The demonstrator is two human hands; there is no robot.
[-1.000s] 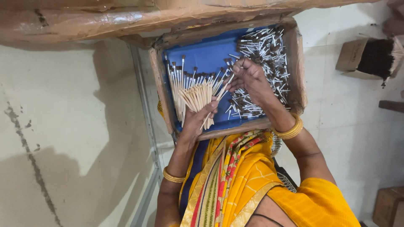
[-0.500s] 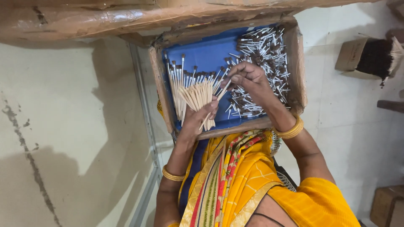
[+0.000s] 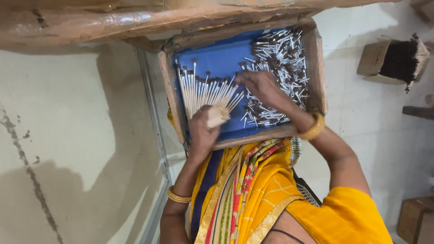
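A shallow wooden tray (image 3: 173,97) with a blue lining rests on the lap of a person in a yellow garment; every place below is told from this tray.

The left hand (image 3: 202,131) sits over the tray's near edge, fingers closed around the base of a fanned bundle of thin white sticks with dark tips (image 3: 205,90). The bundle spreads away from the hand toward the tray's far wall, over the left half of the blue lining. The right hand (image 3: 260,86) hovers over the middle of the tray, just beside the fan's right edge, fingers curled down onto a loose heap of the same sticks (image 3: 280,63) that fills the tray's right half. Whether its fingers pinch a stick cannot be told. The 2 hands are apart, with the fan's tips between them.

A gold bangle (image 3: 313,128) circles the right wrist at the tray's near right corner; another bangle (image 3: 177,196) circles the left forearm, below the tray.

To the right of the tray, well apart on the pale floor, lies a plain brown cardboard box (image 3: 374,61) on its side, its open end packed with dark sticks. Another brown box (image 3: 415,219) stands low at the right. Above the tray's far wall runs a brown board wrapped in clear tape (image 3: 113,20).
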